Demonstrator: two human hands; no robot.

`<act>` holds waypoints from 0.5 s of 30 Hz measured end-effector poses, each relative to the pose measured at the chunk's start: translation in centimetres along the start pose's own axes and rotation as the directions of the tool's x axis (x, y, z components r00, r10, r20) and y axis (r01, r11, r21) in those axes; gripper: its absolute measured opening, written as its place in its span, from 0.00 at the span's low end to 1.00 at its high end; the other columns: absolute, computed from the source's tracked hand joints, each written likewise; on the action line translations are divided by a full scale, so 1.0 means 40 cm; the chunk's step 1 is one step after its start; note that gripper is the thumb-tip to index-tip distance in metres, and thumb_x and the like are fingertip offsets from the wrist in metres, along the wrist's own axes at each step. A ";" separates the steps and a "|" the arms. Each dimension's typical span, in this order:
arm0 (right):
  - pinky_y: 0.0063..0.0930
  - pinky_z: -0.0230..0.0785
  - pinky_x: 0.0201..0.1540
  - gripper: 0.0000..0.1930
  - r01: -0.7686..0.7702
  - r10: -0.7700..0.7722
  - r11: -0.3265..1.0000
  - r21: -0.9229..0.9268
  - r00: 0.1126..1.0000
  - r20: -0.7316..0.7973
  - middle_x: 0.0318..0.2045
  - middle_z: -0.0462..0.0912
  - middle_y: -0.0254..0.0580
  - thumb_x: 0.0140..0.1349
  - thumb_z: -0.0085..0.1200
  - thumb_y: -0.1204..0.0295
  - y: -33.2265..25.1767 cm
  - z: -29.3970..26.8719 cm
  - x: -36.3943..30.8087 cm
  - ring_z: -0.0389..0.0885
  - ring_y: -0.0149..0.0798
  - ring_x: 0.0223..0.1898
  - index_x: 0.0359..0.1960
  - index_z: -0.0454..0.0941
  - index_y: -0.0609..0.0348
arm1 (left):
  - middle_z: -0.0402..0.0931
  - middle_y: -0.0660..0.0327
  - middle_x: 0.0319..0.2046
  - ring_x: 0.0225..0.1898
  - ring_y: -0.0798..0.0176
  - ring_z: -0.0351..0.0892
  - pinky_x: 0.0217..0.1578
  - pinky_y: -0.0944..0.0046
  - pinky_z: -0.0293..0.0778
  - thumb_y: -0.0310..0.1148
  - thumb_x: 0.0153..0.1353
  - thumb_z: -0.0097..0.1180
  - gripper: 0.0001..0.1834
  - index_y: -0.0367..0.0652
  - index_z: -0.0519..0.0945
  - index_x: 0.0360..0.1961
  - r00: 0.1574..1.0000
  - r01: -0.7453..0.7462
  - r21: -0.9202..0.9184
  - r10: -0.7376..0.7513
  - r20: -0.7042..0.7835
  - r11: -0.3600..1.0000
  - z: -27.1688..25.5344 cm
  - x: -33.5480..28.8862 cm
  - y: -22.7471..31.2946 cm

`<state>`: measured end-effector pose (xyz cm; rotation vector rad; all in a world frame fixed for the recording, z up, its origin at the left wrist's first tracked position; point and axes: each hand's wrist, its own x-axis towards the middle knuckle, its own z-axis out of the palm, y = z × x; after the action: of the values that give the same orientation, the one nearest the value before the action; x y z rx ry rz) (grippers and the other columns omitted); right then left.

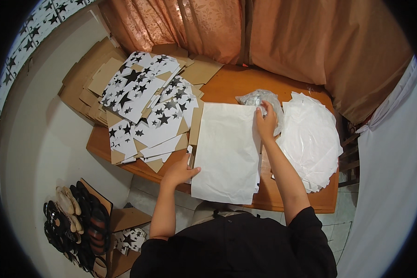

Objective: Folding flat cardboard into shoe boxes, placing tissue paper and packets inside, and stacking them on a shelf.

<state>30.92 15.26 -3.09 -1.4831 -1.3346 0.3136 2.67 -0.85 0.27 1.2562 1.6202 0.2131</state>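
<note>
A large white paper sheet (pixel 224 153) lies over a flattened cardboard piece (pixel 197 126); its brown flap shows along the left side, and a bit of star print peeks out at the lower right. My left hand (pixel 178 172) is closed at the left edge, thumb on top of the sheet, its other fingers partly hidden against the cardboard. Near the sheet's upper right corner, my right hand (pixel 267 121) is closed with bent fingers, the thumb pressed to the sheet's edge. Behind those fingers sits a clear, crumpled plastic bag (pixel 259 98).
Star-printed cardboard pieces (pixel 143 102) pile up on the left of the wooden table (pixel 236 83), with brown cardboard (pixel 85 83) behind. A fanned stack of white sheets (pixel 308 139) lies at the right. Shoes (pixel 76 222) hang on a rack below left; orange curtains (pixel 292 41) border the back.
</note>
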 end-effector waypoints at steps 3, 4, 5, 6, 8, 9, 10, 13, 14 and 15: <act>0.38 0.53 0.58 0.19 0.086 -0.083 0.994 0.069 0.995 -0.051 0.49 0.72 0.48 0.57 0.51 0.68 -0.019 -0.026 -0.021 0.67 0.47 0.54 0.51 0.70 0.58 | 0.73 0.51 0.47 0.47 0.53 0.75 0.44 0.58 0.71 0.48 0.53 0.59 0.40 0.42 0.58 0.64 0.870 -0.134 0.586 0.378 -0.317 0.799 0.022 -0.005 0.019; 0.37 0.52 0.60 0.20 0.112 -0.103 0.976 0.185 0.993 -0.054 0.53 0.69 0.50 0.58 0.50 0.69 -0.020 -0.042 -0.032 0.64 0.49 0.56 0.52 0.68 0.60 | 0.68 0.51 0.53 0.53 0.51 0.68 0.50 0.53 0.65 0.47 0.55 0.56 0.37 0.44 0.59 0.63 0.797 -0.299 0.628 0.550 -0.250 0.719 0.032 0.007 0.040; 0.37 0.52 0.60 0.20 0.113 -0.104 0.976 0.185 0.993 -0.054 0.53 0.69 0.50 0.58 0.50 0.69 -0.033 -0.063 -0.054 0.64 0.49 0.56 0.52 0.68 0.60 | 0.62 0.51 0.59 0.60 0.48 0.61 0.56 0.47 0.59 0.47 0.57 0.53 0.35 0.47 0.59 0.63 0.695 -0.441 0.657 0.696 -0.181 0.612 0.043 0.010 0.056; 0.38 0.52 0.61 0.19 0.105 -0.105 0.967 0.234 0.994 -0.013 0.52 0.69 0.50 0.59 0.50 0.70 -0.051 -0.088 -0.086 0.64 0.49 0.56 0.51 0.68 0.62 | 0.62 0.51 0.59 0.60 0.48 0.61 0.56 0.47 0.59 0.47 0.57 0.53 0.35 0.47 0.59 0.63 0.696 -0.437 0.656 0.693 -0.188 0.616 0.063 0.016 0.060; 0.37 0.52 0.60 0.18 0.063 -0.079 0.955 0.290 0.996 0.043 0.51 0.70 0.49 0.59 0.49 0.70 -0.072 -0.142 -0.163 0.65 0.48 0.55 0.50 0.69 0.64 | 0.52 0.54 0.65 0.65 0.49 0.53 0.60 0.41 0.52 0.51 0.62 0.46 0.31 0.56 0.59 0.64 0.549 -0.569 0.794 0.818 0.172 0.215 0.112 0.051 0.059; 0.37 0.54 0.59 0.17 0.032 -0.051 0.954 0.299 0.997 0.056 0.50 0.71 0.49 0.58 0.49 0.70 -0.072 -0.166 -0.205 0.66 0.48 0.55 0.49 0.69 0.64 | 0.52 0.54 0.65 0.65 0.49 0.53 0.60 0.41 0.52 0.51 0.62 0.46 0.31 0.56 0.59 0.64 0.542 -0.574 0.792 0.821 0.178 0.208 0.129 0.067 0.055; 0.37 0.55 0.58 0.17 0.007 -0.034 0.963 0.268 0.995 0.095 0.49 0.71 0.49 0.58 0.50 0.71 -0.046 -0.182 -0.250 0.66 0.48 0.54 0.48 0.70 0.63 | 0.48 0.54 0.67 0.67 0.49 0.49 0.61 0.38 0.48 0.53 0.62 0.43 0.31 0.58 0.58 0.65 0.552 -0.652 0.734 0.783 0.288 0.189 0.148 0.084 0.049; 0.37 0.56 0.55 0.15 -0.001 -0.023 0.993 0.115 0.977 0.214 0.47 0.73 0.46 0.56 0.51 0.71 0.001 -0.216 -0.364 0.67 0.48 0.53 0.46 0.72 0.60 | 0.43 0.55 0.68 0.69 0.49 0.43 0.61 0.34 0.42 0.58 0.64 0.34 0.32 0.61 0.55 0.66 0.527 -0.755 0.639 0.716 0.458 0.147 0.174 0.150 0.016; 0.37 0.56 0.54 0.15 0.022 -0.021 1.000 0.001 0.954 0.299 0.46 0.74 0.45 0.55 0.52 0.70 -0.004 -0.225 -0.385 0.67 0.47 0.52 0.45 0.73 0.58 | 0.43 0.55 0.69 0.69 0.50 0.43 0.61 0.34 0.41 0.58 0.64 0.34 0.32 0.61 0.54 0.67 0.527 -0.763 0.632 0.696 0.488 0.135 0.175 0.165 0.015; 0.37 0.56 0.54 0.15 0.012 -0.008 1.000 -0.012 0.959 0.284 0.46 0.74 0.45 0.55 0.52 0.70 -0.010 -0.227 -0.401 0.67 0.47 0.52 0.45 0.73 0.58 | 0.42 0.55 0.69 0.69 0.50 0.42 0.61 0.34 0.41 0.59 0.63 0.33 0.33 0.62 0.53 0.67 0.527 -0.771 0.625 0.674 0.517 0.123 0.178 0.179 0.015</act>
<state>32.16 -2.89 -6.08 -1.4821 -1.5731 0.5280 9.17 2.13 -6.90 2.7544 0.7627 -0.0526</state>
